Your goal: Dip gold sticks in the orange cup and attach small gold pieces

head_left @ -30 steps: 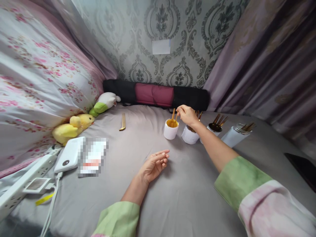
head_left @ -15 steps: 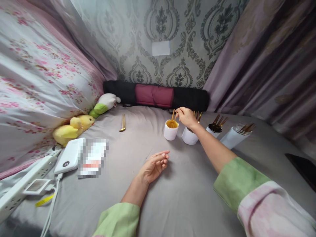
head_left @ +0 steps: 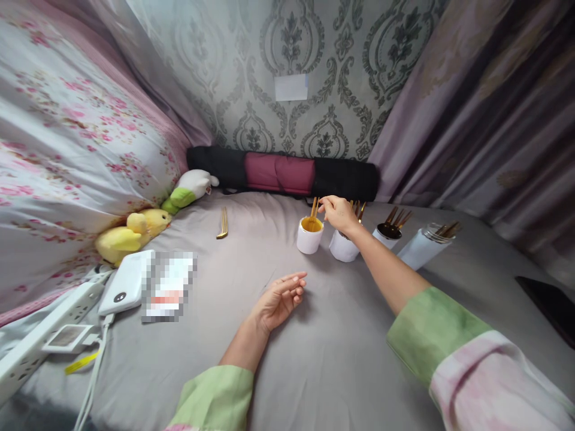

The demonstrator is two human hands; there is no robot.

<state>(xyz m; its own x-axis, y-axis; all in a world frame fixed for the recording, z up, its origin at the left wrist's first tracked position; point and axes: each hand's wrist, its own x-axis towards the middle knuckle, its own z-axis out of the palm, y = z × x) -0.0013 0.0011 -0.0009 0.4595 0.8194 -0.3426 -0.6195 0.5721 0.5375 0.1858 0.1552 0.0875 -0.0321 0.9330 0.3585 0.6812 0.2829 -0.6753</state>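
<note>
My right hand [head_left: 340,214] hovers by the rim of a white-wrapped cup [head_left: 309,242] with a yellow inside. Its fingertips are bent and slightly apart, right beside thin gold sticks [head_left: 314,208] standing in that cup; they seem free of the sticks. Below the hand is a second white-wrapped cup [head_left: 344,248] with several gold-brown sticks, partly hidden by the hand and forearm. My left hand [head_left: 279,302] rests on the grey sheet, palm turned inward, fingers loosely curled and holding nothing. Farther left lie several thin gold pieces with a bent end [head_left: 223,224].
To the right, a dark-mouthed wrapped cup [head_left: 389,232] and a tilted glass jar [head_left: 422,246] hold more sticks. A black and maroon roll [head_left: 281,172] lies along the wall. Plush toys [head_left: 135,233], a power bank [head_left: 128,284] and a power strip [head_left: 58,323] are left.
The stick by my right fingertips now stands closer to the others in the yellow cup, and the fingers appear to have let it go. My left hand stays put.
</note>
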